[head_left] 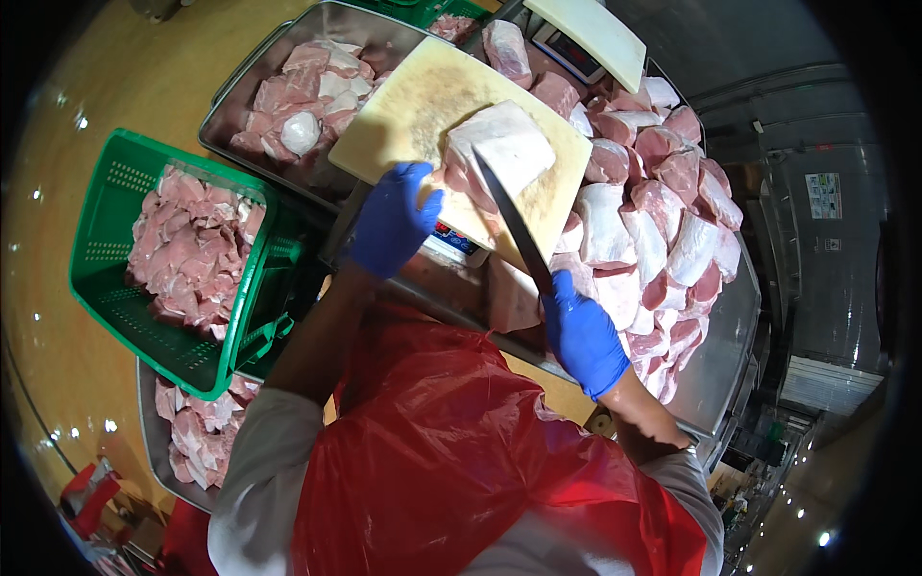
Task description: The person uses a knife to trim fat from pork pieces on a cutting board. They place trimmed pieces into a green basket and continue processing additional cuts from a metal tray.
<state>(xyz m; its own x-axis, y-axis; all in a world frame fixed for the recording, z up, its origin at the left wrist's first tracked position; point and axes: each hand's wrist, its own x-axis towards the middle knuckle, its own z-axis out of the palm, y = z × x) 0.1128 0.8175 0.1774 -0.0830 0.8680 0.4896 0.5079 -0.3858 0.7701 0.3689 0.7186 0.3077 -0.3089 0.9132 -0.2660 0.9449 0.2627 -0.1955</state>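
A large block of raw meat with a pale fat side (514,149) lies on a cream cutting board (399,106). In my blue-gloved right hand (584,336) is a long, dark-bladed knife (514,216), its handle mostly hidden by the fingers. The blade slants up and left, its tip over the meat's fat side; I cannot tell whether it touches. My left hand (394,221), also blue-gloved, is at the board's near left edge beside the meat. Its thumb and forefinger are apart and bent, with a thin edge of meat close to them.
Many meat blocks (663,230) are heaped on a metal table (725,331) at right. A metal tub (226,115) of meat stands at far left. Left of me, a green perforated crate (101,230) of cut pieces sits above another metal tray (149,413). A scale (567,53) stands behind the board.
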